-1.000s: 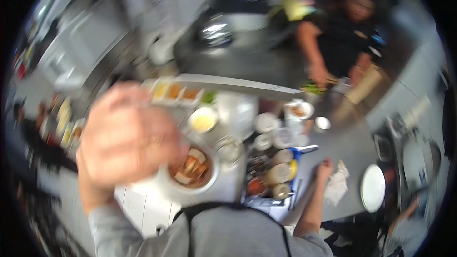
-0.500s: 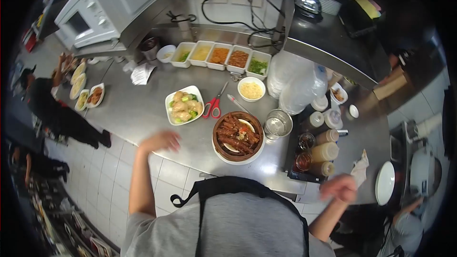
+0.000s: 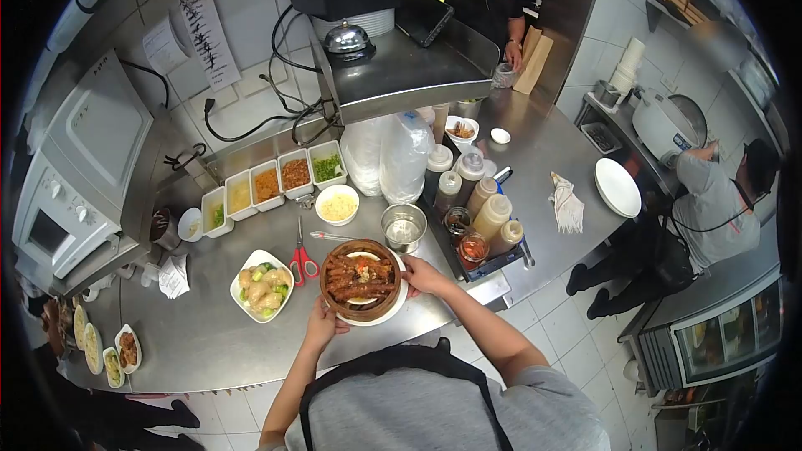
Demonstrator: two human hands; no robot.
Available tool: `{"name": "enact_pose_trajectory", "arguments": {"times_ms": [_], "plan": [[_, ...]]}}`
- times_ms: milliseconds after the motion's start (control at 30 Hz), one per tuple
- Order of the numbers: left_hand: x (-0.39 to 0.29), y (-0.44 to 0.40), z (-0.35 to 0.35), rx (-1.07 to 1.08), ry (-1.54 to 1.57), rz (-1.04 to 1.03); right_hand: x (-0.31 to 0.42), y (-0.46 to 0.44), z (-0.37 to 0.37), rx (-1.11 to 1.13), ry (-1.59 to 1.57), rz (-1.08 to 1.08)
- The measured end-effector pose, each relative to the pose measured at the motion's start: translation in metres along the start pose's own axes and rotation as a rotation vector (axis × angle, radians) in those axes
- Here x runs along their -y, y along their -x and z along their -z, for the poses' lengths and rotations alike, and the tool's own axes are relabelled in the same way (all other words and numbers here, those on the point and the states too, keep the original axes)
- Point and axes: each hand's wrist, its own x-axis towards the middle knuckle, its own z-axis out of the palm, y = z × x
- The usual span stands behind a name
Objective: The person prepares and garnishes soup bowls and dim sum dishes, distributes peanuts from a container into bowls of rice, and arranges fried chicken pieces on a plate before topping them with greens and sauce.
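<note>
In the head view, a person stands over a steel counter (image 3: 196, 338) with both hands at one thing: a round bamboo steamer (image 3: 376, 315) seated on a white plate (image 3: 397, 310), near the counter's front edge. Glazed brown pieces of food (image 3: 344, 274) fill the steamer around a small inner dish.

The left hand (image 3: 322, 326) holds the plate at its near left side, and the right hand (image 3: 426, 276) holds it at the right. The fingers of both are drawn in narrow at the rim; how far they reach underneath is hidden, and whether the plate is raised off the counter cannot be told.

The steamer appears to rest loose on the plate, so an uneven lift or a quick turn could make it slide and spill sauce. Since the left hand sits nearer the body than the right, the support may be lopsided and tip the load.

The surroundings are tight as well. A metal cup (image 3: 407, 246) stands just beside the steamer's far right side, and a swing that way could knock it over. The red-handled scissors (image 3: 302, 256) lie close on the left, beside the square dish (image 3: 237, 294) of dumplings and greens, where a sideways drag could catch them.
</note>
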Motion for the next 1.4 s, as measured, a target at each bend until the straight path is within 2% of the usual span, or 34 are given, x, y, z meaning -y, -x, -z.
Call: {"name": "enact_pose_trajectory", "arguments": {"times_ms": [133,233,300,333,400,467,767,833,867,933,967,1000,1033,1067,1133,1200,1233,1300,1400], "plan": [[0.010,-0.008,0.010,0.019,0.016,-0.040,0.000,0.012,-0.007,0.000,-0.033,0.001],[0.004,0.004,0.016,-0.007,0.053,-0.121,0.010,0.030,-0.025,-0.007,-0.246,-0.035],[0.002,0.014,0.025,0.107,0.012,-0.193,0.006,0.041,-0.036,-0.058,-0.336,0.046],[-0.005,0.021,0.027,0.074,0.013,-0.210,0.009,0.050,-0.039,-0.073,-0.355,0.051],[-0.026,0.039,0.027,0.143,-0.020,-0.135,0.024,0.073,-0.042,-0.091,-0.433,0.066],[-0.047,0.053,0.024,0.161,-0.032,-0.153,0.031,0.090,-0.039,-0.098,-0.507,0.083],[-0.151,0.082,-0.056,0.393,-0.010,-0.229,0.086,0.179,0.024,-0.292,-0.880,0.252],[-0.169,0.076,-0.076,0.520,-0.103,-0.395,0.086,0.192,0.054,-0.357,-0.924,0.320],[-0.182,0.076,-0.085,0.427,-0.078,-0.504,0.093,0.199,0.068,-0.403,-0.917,0.367],[-0.210,0.060,-0.097,0.180,0.007,-0.891,0.083,0.208,0.111,-0.418,-0.903,0.396],[-0.232,0.052,-0.104,-0.040,0.066,-1.091,0.078,0.212,0.135,-0.437,-0.902,0.422],[-0.256,0.046,-0.105,-0.190,0.028,-1.301,0.078,0.217,0.156,-0.452,-0.894,0.457],[-0.275,0.033,-0.105,-0.326,0.036,-1.456,0.081,0.219,0.175,-0.564,-0.874,0.427],[-0.300,0.034,-0.109,-0.396,-0.013,-1.576,0.080,0.222,0.196,-0.583,-0.860,0.464],[-0.337,0.027,-0.123,-0.649,-0.049,-1.573,0.071,0.227,0.238,-0.634,-0.807,0.523],[-0.359,0.003,-0.128,-0.687,-0.200,-1.623,0.044,0.222,0.284,-0.755,-0.786,0.496],[-0.366,-0.005,-0.136,-0.661,-0.202,-1.578,0.027,0.219,0.308,-0.816,-0.790,0.471],[-0.369,-0.018,-0.152,-0.754,-0.288,-1.472,-0.009,0.206,0.354,-0.886,-0.774,0.408],[-0.369,-0.033,-0.147,-0.854,-0.300,-1.556,-0.046,0.172,0.408,-0.963,-0.771,0.355]]}}
